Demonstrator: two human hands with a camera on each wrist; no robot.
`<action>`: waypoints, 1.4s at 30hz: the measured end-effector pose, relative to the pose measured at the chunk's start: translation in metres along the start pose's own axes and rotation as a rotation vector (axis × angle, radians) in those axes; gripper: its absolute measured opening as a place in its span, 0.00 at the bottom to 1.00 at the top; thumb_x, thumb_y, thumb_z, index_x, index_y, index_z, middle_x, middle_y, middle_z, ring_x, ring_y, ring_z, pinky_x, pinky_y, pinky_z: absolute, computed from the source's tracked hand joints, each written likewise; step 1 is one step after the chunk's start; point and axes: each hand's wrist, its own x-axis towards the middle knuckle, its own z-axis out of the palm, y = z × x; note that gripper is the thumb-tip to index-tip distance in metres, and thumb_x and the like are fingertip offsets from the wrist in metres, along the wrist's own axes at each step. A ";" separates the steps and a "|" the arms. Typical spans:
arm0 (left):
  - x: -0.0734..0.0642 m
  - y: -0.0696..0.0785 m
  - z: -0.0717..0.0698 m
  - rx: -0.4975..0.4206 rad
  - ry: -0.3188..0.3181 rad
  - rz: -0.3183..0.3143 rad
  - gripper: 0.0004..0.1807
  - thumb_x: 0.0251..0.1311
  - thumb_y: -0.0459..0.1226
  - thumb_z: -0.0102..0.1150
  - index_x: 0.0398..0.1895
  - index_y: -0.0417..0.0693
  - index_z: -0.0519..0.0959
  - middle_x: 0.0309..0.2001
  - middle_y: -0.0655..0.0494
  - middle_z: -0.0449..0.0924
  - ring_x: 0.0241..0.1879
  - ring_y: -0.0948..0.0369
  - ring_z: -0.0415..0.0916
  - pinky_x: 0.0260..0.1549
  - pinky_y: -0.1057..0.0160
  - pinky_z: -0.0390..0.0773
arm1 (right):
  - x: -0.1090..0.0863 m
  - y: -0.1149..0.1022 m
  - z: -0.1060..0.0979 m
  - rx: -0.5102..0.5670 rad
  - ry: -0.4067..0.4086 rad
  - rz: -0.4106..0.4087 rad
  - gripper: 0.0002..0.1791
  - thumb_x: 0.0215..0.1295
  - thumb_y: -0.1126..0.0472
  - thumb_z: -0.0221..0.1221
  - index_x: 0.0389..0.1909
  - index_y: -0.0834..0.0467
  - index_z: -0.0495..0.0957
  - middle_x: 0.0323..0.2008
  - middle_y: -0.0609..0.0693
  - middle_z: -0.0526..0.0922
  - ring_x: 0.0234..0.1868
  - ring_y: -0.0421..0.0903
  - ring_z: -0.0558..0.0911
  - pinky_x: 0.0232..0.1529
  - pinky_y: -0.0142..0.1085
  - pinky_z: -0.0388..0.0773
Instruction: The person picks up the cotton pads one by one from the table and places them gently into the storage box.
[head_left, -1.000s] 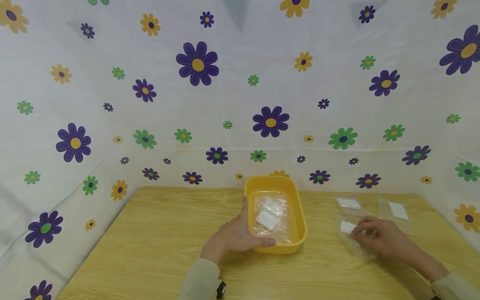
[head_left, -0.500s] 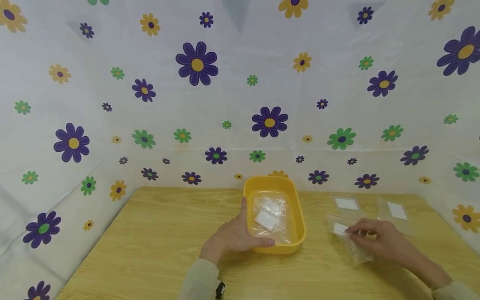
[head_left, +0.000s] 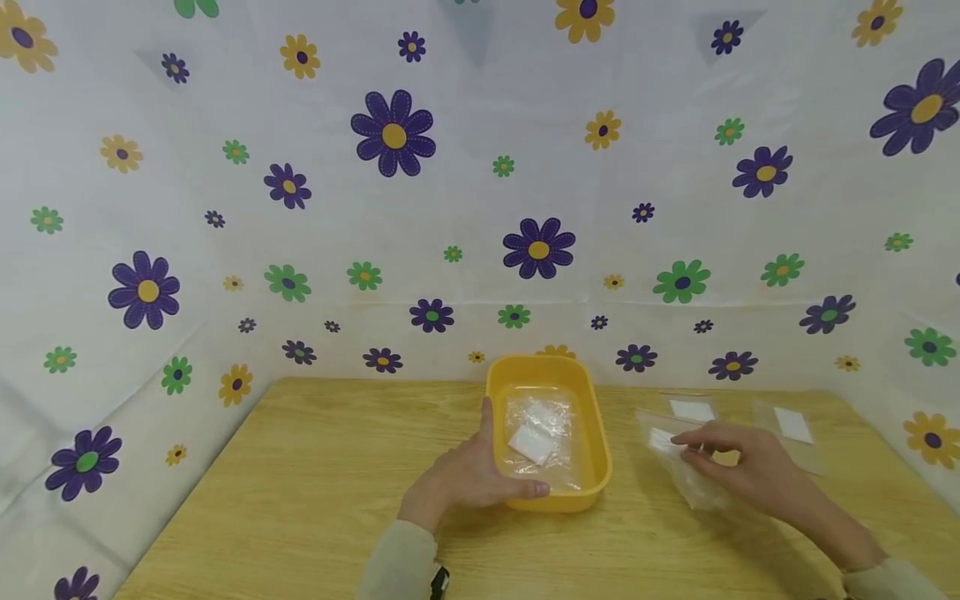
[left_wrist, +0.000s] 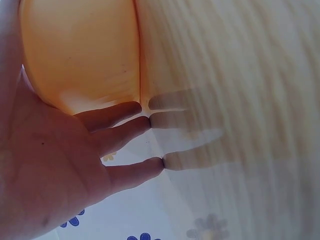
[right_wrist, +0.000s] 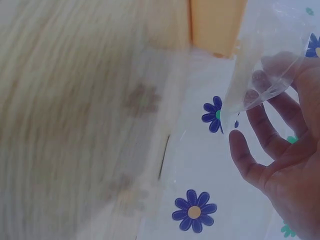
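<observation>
By the right hand [head_left: 753,471], a clear bag [head_left: 686,483] is pinched, right of the yellow tray [head_left: 592,421]. It has been brought closer. The tray is touched by the spread left hand [head_left: 468,475].

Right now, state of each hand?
Left hand: open, resting against the yellow rectangular plastic tray.
Right hand: closed, pinching a clear plastic bag with white patch.

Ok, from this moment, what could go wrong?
1. The bag might slip: the right hand pinches just part of it, leaving much of the thin plastic loose.
2. If the bag is carried over the tray, that loose plastic could snag on the raised wall.
3. The tray might twist if bumped, since the left hand braces only its left and near sides.
</observation>
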 end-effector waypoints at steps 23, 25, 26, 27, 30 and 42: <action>0.005 -0.005 0.000 0.025 0.006 0.027 0.81 0.40 0.75 0.69 0.82 0.58 0.21 0.81 0.41 0.53 0.75 0.39 0.63 0.71 0.36 0.67 | 0.057 -0.033 0.026 0.000 0.024 0.029 0.13 0.57 0.68 0.73 0.37 0.47 0.89 0.32 0.36 0.88 0.33 0.29 0.80 0.36 0.26 0.82; 0.005 -0.005 0.001 0.025 0.003 0.025 0.82 0.40 0.75 0.69 0.82 0.58 0.21 0.81 0.40 0.53 0.75 0.39 0.63 0.71 0.36 0.67 | 0.061 -0.036 0.030 0.030 0.018 0.034 0.12 0.57 0.69 0.72 0.37 0.48 0.89 0.32 0.37 0.88 0.33 0.30 0.80 0.36 0.28 0.83; 0.005 -0.005 0.001 0.024 0.001 0.026 0.82 0.40 0.75 0.69 0.82 0.58 0.21 0.81 0.40 0.54 0.74 0.39 0.64 0.70 0.36 0.68 | 0.063 -0.038 0.032 0.044 0.012 0.040 0.12 0.58 0.69 0.72 0.38 0.48 0.89 0.33 0.38 0.88 0.34 0.30 0.80 0.36 0.30 0.84; 0.005 -0.005 0.001 0.023 0.000 0.028 0.82 0.41 0.75 0.69 0.82 0.58 0.21 0.81 0.40 0.54 0.74 0.39 0.64 0.70 0.36 0.68 | 0.065 -0.039 0.034 0.060 0.006 0.046 0.12 0.58 0.69 0.72 0.38 0.49 0.89 0.33 0.38 0.88 0.34 0.30 0.80 0.36 0.31 0.84; 0.005 -0.005 0.001 0.017 -0.003 0.026 0.81 0.41 0.74 0.70 0.82 0.58 0.21 0.80 0.40 0.55 0.74 0.39 0.65 0.70 0.36 0.68 | 0.070 -0.043 0.041 0.097 -0.026 0.074 0.11 0.60 0.69 0.70 0.39 0.50 0.89 0.35 0.40 0.89 0.34 0.31 0.80 0.36 0.30 0.84; 0.004 -0.005 0.000 0.027 0.000 0.025 0.80 0.42 0.74 0.69 0.82 0.57 0.22 0.80 0.40 0.57 0.72 0.40 0.67 0.69 0.37 0.71 | 0.096 -0.049 0.063 0.041 -0.106 0.031 0.09 0.61 0.68 0.69 0.39 0.52 0.89 0.35 0.42 0.90 0.35 0.36 0.82 0.38 0.39 0.86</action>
